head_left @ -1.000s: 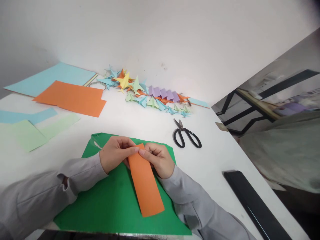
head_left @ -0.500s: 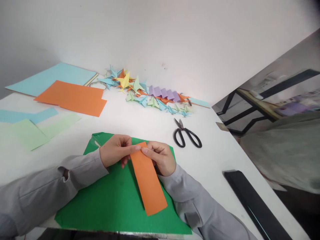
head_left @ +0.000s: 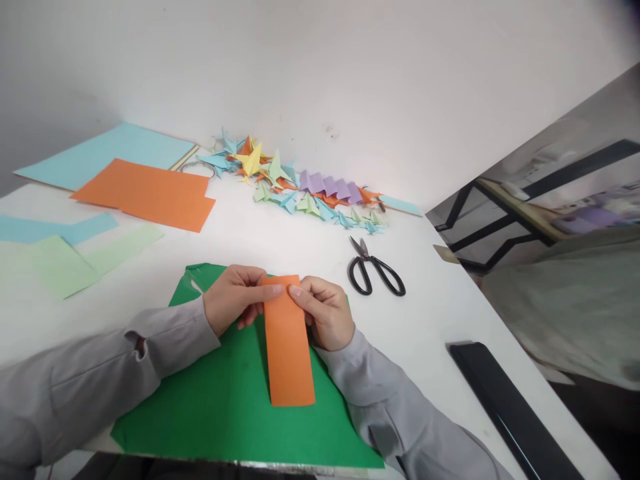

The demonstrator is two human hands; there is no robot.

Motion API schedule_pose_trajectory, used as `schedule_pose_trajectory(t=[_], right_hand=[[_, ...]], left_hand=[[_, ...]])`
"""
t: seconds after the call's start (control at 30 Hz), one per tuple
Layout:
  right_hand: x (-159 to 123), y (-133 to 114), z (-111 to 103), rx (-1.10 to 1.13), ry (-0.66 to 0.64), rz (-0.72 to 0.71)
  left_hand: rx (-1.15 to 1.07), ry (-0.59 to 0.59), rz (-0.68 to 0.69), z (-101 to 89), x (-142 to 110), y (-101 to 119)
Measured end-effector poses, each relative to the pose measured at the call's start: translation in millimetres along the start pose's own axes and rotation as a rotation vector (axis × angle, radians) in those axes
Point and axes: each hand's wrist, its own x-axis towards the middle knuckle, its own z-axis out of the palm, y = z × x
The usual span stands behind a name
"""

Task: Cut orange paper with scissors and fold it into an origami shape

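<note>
Over the green board, we hold a flat orange strip of smooth, matte paper by its upper end. It is a long, narrow rectangle with straight edges, its length running down toward us. Our left hand is clamped on the strip's upper left side, thumb laid across the front. Our right hand pinches the upper right side, and the two thumb tips are close together near the top edge. Most of the paper lies below our grip; we cannot tell whether its lower end touches the board.

Beyond our hands, the white table bears pointed folded paper shapes in blue, yellow, green and orange, with purple pleated paper among them. Flat orange sheets partly cover the large blue sheet; pale green pieces lie nearer. To our right we see scissors with slim metal blades parted and black looped handles, and a glossy black bar.
</note>
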Motion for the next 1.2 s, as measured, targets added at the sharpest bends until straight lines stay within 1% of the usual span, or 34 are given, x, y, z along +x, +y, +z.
schedule_pose_trajectory(t=[0.27, 0.33, 0.47, 0.57, 0.67, 0.77, 0.87, 0.97, 1.03, 1.2], right_hand=[[2.6, 0.5, 0.3, -0.014, 0.040, 0.001], [2.1, 0.2, 1.1, -0.015, 0.052, -0.012], [-0.4, -2.0, 3.1, -0.022, 0.054, -0.023], [-1.6, -4.6, 3.3, -0.028, 0.074, -0.027], [-1.4, -6.3, 2.1, -0.026, 0.075, -0.028], [-0.5, -5.6, 1.3, -0.004, 0.054, -0.019], [-0.5, -4.1, 2.3, 0.017, 0.037, -0.010], [-1.8, -3.3, 4.6, -0.001, 0.022, -0.006], [-2.6, -3.2, 5.4, -0.015, 0.015, -0.005], [-2.4, -4.7, 4.2, -0.030, 0.049, -0.018]], left_hand=[[-0.011, 0.036, 0.049, 0.5, 1.1, -2.1], [0.049, 0.017, 0.047, 0.0, 1.1, -2.3], [0.189, -0.055, 0.055, -0.2, 0.7, -2.6], [0.231, -0.057, 0.062, 0.1, 0.6, -2.6], [0.284, -0.051, 0.102, 0.3, 0.4, -2.0], [0.306, -0.060, 0.062, 0.4, 0.0, -1.5], [0.250, -0.100, 0.017, 0.9, -0.5, -1.2], [0.220, -0.180, 0.053, 1.9, -1.0, -1.1], [0.221, -0.222, 0.052, 2.5, -1.1, -0.8], [0.248, -0.247, 0.006, 3.1, -1.5, 1.3]])
